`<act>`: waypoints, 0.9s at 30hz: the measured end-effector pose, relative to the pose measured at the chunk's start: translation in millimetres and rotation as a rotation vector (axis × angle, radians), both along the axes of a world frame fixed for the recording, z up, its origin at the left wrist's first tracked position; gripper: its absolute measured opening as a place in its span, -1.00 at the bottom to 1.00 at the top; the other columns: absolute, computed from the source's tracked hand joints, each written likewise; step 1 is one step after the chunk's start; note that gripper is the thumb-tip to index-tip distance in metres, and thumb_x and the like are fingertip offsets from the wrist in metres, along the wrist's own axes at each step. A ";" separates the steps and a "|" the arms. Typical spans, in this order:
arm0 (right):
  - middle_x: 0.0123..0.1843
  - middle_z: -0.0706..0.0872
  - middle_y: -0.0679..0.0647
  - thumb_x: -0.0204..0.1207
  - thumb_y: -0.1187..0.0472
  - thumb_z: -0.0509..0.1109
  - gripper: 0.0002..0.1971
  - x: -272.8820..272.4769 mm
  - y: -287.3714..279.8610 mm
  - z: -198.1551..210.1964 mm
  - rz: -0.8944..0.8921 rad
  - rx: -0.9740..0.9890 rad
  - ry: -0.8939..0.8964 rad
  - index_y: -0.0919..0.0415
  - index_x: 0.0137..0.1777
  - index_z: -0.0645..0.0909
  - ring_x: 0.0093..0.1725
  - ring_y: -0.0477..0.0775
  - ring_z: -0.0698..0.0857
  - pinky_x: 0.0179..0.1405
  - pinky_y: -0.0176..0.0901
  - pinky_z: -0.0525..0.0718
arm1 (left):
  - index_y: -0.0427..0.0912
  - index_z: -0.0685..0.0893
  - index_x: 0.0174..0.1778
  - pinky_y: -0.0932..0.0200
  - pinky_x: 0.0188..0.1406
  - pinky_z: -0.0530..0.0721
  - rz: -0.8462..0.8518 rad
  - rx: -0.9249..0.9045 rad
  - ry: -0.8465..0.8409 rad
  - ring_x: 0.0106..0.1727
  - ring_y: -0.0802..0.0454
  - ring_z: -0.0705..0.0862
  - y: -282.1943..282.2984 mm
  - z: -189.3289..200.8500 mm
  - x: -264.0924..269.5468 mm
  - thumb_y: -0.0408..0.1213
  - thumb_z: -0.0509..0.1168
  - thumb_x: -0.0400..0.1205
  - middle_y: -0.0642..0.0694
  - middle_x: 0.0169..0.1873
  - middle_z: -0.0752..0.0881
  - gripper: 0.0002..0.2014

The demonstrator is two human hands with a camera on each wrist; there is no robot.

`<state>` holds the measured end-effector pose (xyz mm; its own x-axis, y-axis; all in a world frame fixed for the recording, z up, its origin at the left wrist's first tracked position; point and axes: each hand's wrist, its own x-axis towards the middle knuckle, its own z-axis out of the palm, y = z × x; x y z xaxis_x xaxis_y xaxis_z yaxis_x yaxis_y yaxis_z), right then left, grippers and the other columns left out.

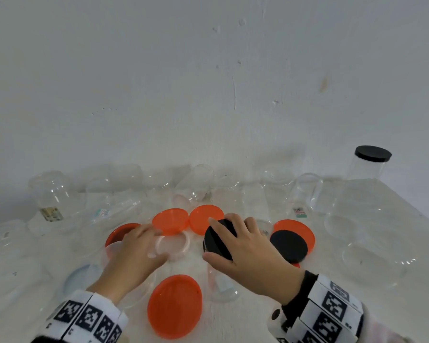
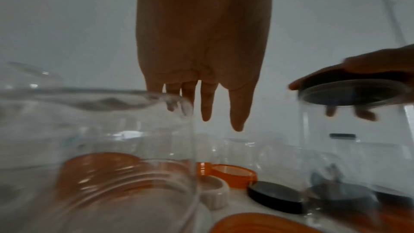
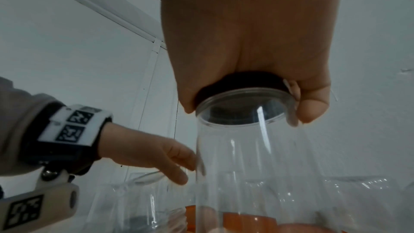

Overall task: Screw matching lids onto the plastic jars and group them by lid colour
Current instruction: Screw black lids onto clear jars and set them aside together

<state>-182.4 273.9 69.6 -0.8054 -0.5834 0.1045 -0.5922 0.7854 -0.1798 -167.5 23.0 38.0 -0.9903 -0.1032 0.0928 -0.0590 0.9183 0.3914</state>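
Right hand (image 1: 245, 246) curls its fingers round a flat black lid (image 1: 219, 240) atop a clear jar (image 3: 246, 166); left hand (image 1: 136, 251), fingers straight, hovers over a blurred jar rim (image 2: 100, 95).

Soft even daylight; wrist views dim, blurred; wide-angle edge distortion.

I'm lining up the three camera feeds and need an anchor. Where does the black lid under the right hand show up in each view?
Head: centre, the black lid sits under the right hand, on a clear jar.
Left wrist: right edge, the lid seen from below, fingers curled round it.
Right wrist: centre, the lid on the jar's mouth, below the palm.
Shared landmark: the left hand, open, beside that jar.
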 end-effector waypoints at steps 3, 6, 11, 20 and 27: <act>0.53 0.03 -0.10 0.55 -0.41 -0.01 -0.23 7.2 11.3 2.3 0.042 -0.032 -0.055 -0.13 0.67 -0.12 0.32 0.18 0.27 0.31 0.00 0.49 | 0.06 0.41 0.51 0.07 0.50 0.35 0.133 -0.180 -0.087 0.50 0.10 0.39 -24.8 -6.9 2.3 0.17 0.30 0.57 0.09 0.52 0.39 -0.40; 0.45 0.08 -0.27 0.47 -0.38 0.23 -0.24 15.3 29.9 14.5 0.092 -0.144 -0.146 -0.30 0.62 0.02 0.36 0.02 0.30 0.34 -0.10 0.49 | 0.13 0.34 0.53 -0.12 0.53 0.31 0.205 -0.194 -0.111 0.55 0.06 0.33 -32.3 -13.1 3.5 0.24 0.21 0.58 0.10 0.56 0.33 -0.39; 0.27 0.28 -0.49 0.21 -0.38 0.36 -0.32 25.7 78.4 57.2 0.091 -0.367 -0.168 -0.56 0.37 0.26 0.27 -0.31 0.48 0.18 -0.47 0.48 | 0.18 0.43 0.42 -0.10 0.46 0.37 0.240 -0.190 -0.062 0.48 0.06 0.41 -27.3 -18.1 3.3 0.21 0.23 0.58 0.13 0.47 0.44 -0.51; 0.28 0.44 -0.10 0.20 -0.04 0.71 -0.23 -17.9 203.8 113.9 -0.421 -0.715 0.458 -0.20 0.42 0.47 0.11 -0.34 0.39 0.24 -0.26 0.38 | 0.20 0.55 0.27 -0.13 0.39 0.41 0.296 -0.209 0.028 0.41 0.02 0.49 -15.6 -16.6 11.3 0.06 0.32 0.57 0.13 0.34 0.56 -0.66; 0.47 0.30 0.16 0.32 0.24 0.63 -0.25 -81.8 261.1 91.7 -0.800 -0.639 0.347 0.04 0.50 0.42 0.44 0.39 0.33 0.41 0.22 0.38 | 0.20 0.57 0.24 -0.06 0.36 0.42 0.313 -0.194 -0.024 0.40 0.01 0.48 -10.5 -9.5 12.6 0.02 0.36 0.54 0.12 0.33 0.55 -0.66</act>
<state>-264.2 535.0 161.4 -0.7963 0.3419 0.4989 -0.0471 0.7873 -0.6147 -154.9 12.5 28.5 -0.9156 -0.3847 0.1175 -0.3564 0.9113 0.2064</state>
